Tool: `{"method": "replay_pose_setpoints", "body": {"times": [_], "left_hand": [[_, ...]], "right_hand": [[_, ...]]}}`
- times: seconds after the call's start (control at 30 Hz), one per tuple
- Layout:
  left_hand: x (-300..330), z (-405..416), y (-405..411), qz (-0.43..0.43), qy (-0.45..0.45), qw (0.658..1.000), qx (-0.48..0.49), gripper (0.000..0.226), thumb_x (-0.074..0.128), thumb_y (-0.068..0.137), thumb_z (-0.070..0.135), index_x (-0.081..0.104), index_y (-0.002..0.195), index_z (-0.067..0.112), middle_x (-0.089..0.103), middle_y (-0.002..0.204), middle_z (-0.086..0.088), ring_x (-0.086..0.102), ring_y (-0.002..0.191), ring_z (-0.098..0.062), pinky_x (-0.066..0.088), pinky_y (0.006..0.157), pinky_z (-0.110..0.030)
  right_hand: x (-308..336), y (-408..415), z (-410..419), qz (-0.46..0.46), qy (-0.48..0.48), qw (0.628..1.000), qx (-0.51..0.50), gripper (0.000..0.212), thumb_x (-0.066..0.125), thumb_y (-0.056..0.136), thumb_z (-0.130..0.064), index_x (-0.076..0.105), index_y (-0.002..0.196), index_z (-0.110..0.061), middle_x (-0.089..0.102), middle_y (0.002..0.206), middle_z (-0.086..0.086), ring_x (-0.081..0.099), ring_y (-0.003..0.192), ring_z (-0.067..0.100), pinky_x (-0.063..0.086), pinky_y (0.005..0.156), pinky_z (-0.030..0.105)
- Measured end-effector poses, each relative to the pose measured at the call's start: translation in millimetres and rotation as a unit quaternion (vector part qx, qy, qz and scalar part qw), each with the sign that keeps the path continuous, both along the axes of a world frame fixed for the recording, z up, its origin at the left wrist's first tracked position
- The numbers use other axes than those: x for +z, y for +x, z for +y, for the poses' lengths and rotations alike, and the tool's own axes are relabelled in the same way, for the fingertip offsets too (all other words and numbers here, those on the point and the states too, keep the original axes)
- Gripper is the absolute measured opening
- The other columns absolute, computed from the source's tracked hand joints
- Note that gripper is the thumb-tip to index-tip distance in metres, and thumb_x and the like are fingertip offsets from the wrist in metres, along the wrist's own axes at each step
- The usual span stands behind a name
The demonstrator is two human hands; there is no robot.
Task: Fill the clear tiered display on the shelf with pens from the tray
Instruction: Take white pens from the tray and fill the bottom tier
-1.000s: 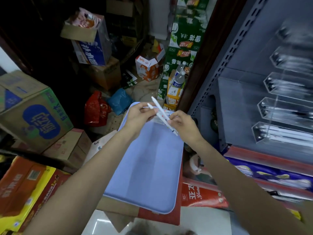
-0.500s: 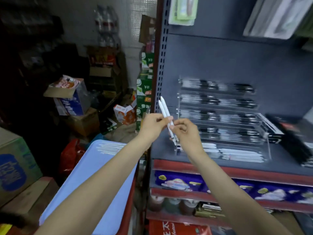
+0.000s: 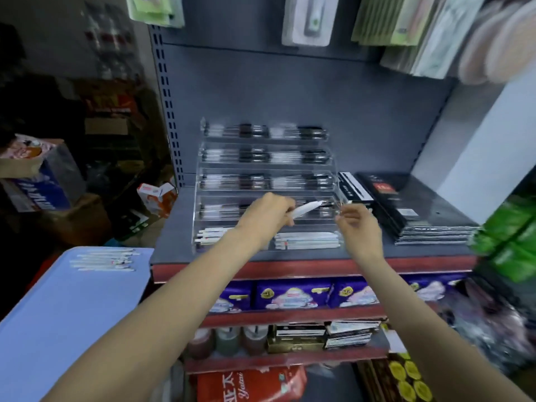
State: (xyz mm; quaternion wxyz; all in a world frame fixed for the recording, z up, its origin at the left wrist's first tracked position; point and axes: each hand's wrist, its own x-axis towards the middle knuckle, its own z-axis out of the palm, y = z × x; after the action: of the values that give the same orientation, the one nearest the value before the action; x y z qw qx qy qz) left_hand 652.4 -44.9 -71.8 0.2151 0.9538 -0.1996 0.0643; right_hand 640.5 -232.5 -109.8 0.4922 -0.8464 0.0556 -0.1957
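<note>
From the head view, the left hand [image 3: 265,219] has its grip curled round white pens [image 3: 306,208] (blurred, so their count is unclear), holding them in front of the display's [image 3: 266,187] second tier from the near edge, while the right hand [image 3: 358,226] hangs just right of them with fingers loosely curled and nothing visibly in its grip. The display stands on the grey shelf [image 3: 406,250], dark pens in its far tiers and white ones in the nearest, and more white pens lie at the far end of the blue tray [image 3: 66,314] to the left.
</note>
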Motion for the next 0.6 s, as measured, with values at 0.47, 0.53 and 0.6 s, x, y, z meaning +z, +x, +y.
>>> {"method": "replay_pose_setpoints", "body": {"times": [0.47, 0.53, 0.6], "left_hand": [[-25, -41, 23, 0.086, 0.065, 0.994, 0.007, 0.016, 0.065, 0.087, 0.019, 0.069, 0.097, 0.008, 0.066, 0.097, -0.013, 0.062, 0.091, -0.033, 0.051, 0.079, -0.039], [-24, -44, 24, 0.07, 0.087, 0.994, 0.018, 0.018, 0.064, 0.087, 0.018, 0.067, 0.101, 0.008, 0.065, 0.1, -0.014, 0.06, 0.093, -0.034, 0.05, 0.078, -0.038], [-25, -47, 23, 0.048, 0.114, 0.992, 0.023, 0.016, 0.064, 0.087, 0.016, 0.067, 0.1, 0.007, 0.065, 0.101, -0.014, 0.06, 0.095, -0.034, 0.048, 0.075, -0.037]], "right_hand": [[-21, 16, -40, 0.133, 0.001, 0.989, 0.069, 0.056, 0.055, 0.09, -0.003, 0.037, 0.142, -0.008, 0.06, 0.125, 0.012, 0.058, 0.108, 0.02, 0.042, 0.088, 0.024], [-20, 17, -41, 0.132, 0.0, 0.989, 0.072, 0.056, 0.055, 0.09, -0.004, 0.037, 0.142, -0.009, 0.06, 0.125, 0.011, 0.057, 0.114, 0.022, 0.042, 0.087, 0.024], [-20, 17, -42, 0.129, 0.001, 0.989, 0.076, 0.055, 0.055, 0.091, -0.004, 0.037, 0.142, -0.01, 0.06, 0.125, 0.011, 0.057, 0.115, 0.022, 0.042, 0.086, 0.024]]}}
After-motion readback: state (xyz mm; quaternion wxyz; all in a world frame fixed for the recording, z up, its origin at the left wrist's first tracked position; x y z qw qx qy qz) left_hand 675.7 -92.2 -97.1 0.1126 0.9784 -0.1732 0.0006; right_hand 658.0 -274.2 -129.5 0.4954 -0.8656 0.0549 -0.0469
